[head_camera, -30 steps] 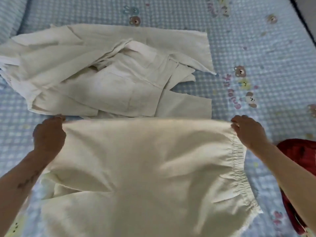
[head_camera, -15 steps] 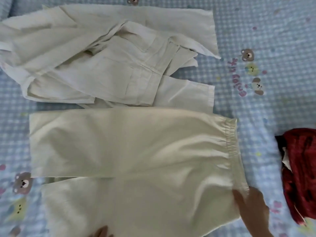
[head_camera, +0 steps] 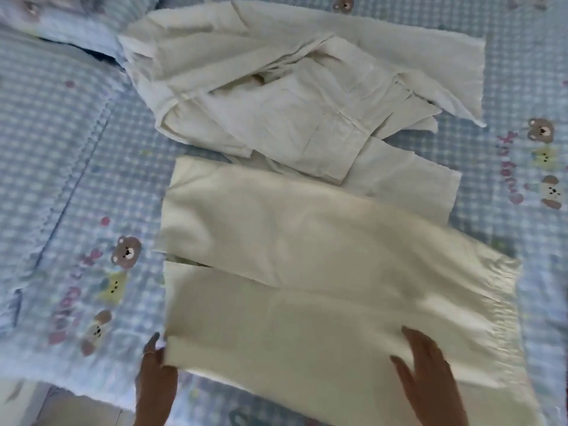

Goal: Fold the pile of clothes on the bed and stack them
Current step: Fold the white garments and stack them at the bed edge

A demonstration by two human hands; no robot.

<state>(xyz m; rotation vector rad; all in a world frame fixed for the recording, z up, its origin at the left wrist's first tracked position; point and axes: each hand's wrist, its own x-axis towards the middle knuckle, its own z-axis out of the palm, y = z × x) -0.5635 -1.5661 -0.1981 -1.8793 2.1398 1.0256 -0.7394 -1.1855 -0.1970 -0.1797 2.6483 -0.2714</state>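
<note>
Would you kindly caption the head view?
Both hands, left and right, flatten cream trousers on a checked bedspread.

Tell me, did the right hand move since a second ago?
Yes. The right hand came toward the person, from the far corner of the cream trousers by the elastic waistband to lie flat on their near part.

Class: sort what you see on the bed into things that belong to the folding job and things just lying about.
Job: cream trousers, white garment, left hand, right hand.
Lying about: bear-print sheet, pillow.
</note>
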